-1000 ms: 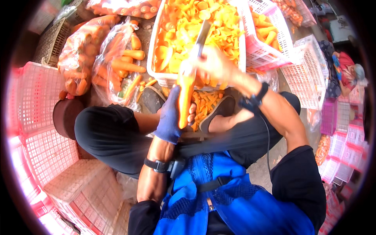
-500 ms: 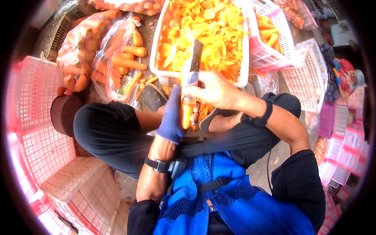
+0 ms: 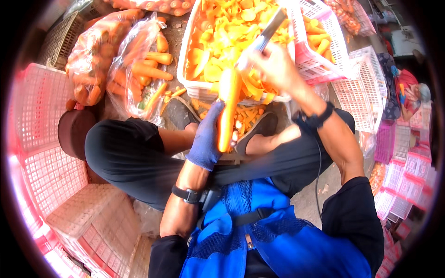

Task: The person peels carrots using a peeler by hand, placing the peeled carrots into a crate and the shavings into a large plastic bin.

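In a blue glove, my left hand (image 3: 205,141) is wrapped round the lower part of a carrot (image 3: 228,113), which points away from me over the near rim of a white crate (image 3: 187,88). My bare right hand (image 3: 276,69) grips a peeler (image 3: 274,24) with a long dark, shiny end sticking up and to the right. Its working end is blurred beside the carrot's far tip; whether they touch I cannot tell. Orange peel strips (image 3: 227,32) fill the crate. More peelings (image 3: 248,116) lie on the ground between my shoes.
To the left are bags of carrots (image 3: 95,55), loose carrots (image 3: 150,72) and stacked pink crates (image 3: 55,171). A pink-white crate (image 3: 320,60) of peeled carrots stands right of the peelings. At far right another person (image 3: 408,90) sits near more crates.
My right hand and the peeler have moved up and right, away from my left hand. The carrot now shows at full length, its tip reaching farther forward in my left hand.
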`<action>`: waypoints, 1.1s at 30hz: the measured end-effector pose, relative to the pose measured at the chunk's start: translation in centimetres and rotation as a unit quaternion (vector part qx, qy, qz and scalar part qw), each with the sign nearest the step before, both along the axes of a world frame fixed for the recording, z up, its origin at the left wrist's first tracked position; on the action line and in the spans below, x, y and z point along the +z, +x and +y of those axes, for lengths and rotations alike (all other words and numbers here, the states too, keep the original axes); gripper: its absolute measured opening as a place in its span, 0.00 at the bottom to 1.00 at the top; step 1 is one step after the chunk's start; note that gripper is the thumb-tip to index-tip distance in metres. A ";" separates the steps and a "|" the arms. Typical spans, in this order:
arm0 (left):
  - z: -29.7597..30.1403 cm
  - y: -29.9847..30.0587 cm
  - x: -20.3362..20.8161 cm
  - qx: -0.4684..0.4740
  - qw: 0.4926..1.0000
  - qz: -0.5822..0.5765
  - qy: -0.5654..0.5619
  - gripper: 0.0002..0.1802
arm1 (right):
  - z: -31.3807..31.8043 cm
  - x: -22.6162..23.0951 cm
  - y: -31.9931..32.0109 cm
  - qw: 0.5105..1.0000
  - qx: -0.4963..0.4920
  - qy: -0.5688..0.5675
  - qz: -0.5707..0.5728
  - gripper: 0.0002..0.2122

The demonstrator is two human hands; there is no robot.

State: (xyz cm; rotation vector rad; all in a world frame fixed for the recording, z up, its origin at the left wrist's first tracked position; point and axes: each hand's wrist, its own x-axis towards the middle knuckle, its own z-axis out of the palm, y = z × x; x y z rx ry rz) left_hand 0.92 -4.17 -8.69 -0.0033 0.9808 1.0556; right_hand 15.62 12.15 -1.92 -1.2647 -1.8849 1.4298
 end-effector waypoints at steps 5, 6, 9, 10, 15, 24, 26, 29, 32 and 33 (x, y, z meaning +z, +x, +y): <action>-0.2 -1.0 -0.2 -0.043 0.985 -0.166 0.006 0.28 | -6.1 -1.1 -1.3 0.985 0.156 0.076 -0.001 0.10; -0.3 -1.1 -0.6 -0.053 0.984 -0.172 0.013 0.29 | -5.4 -1.2 -1.3 0.985 0.157 0.075 -0.001 0.10; -0.5 -0.9 -0.6 -0.082 0.987 -0.137 0.005 0.29 | -1.1 -2.1 -0.7 0.997 0.074 -0.027 0.023 0.09; -0.3 -1.0 -0.3 -0.075 0.990 -0.116 0.008 0.28 | 0.5 -2.3 -1.0 0.996 0.069 0.062 -0.019 0.09; 1.1 -1.4 0.2 -0.030 0.986 -0.165 0.014 0.26 | 2.2 -4.3 -2.5 0.996 0.038 0.054 0.065 0.10; -0.3 -1.1 -0.7 -0.026 0.983 -0.173 0.053 0.30 | 7.2 -5.0 2.5 0.981 -0.164 0.100 -0.029 0.09; 0.5 -2.3 -1.4 -0.029 0.965 -0.259 0.038 0.30 | 6.1 -4.2 0.8 0.981 -0.156 0.114 0.021 0.10; 0.6 -2.2 -2.1 -0.029 0.952 -0.298 0.061 0.31 | 1.7 -2.9 -0.4 0.995 -0.040 0.075 0.042 0.10; 0.2 -1.8 -2.4 -0.018 0.951 -0.305 0.051 0.31 | -3.0 -3.1 -0.9 0.990 0.053 -0.069 0.110 0.11; 0.4 -2.0 -2.2 -0.022 0.948 -0.315 0.049 0.31 | -3.9 -3.2 -1.2 0.991 0.064 -0.062 0.101 0.11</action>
